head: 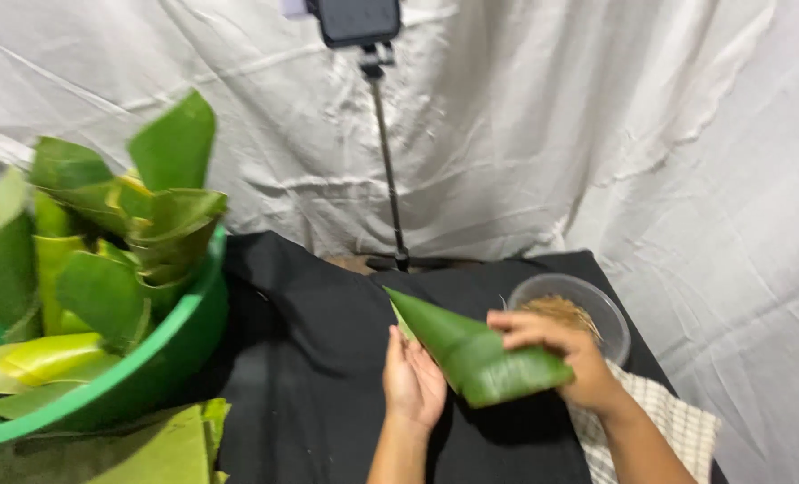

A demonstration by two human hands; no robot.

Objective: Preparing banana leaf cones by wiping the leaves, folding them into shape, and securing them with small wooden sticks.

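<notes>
A green leaf rolled into a cone lies across my two hands above the black cloth, its tip pointing up and left. My right hand grips the wide end of the cone with the fingers curled over it. My left hand is flat and open-palmed against the cone's lower left side, touching it. Just behind my right hand stands a clear bowl holding brownish grain-like filling.
A large green basin full of folded green leaves stands at the left. More leaves lie under it. A phone on a thin tripod rises at the back. A checked cloth lies at the right. White sheets hang behind.
</notes>
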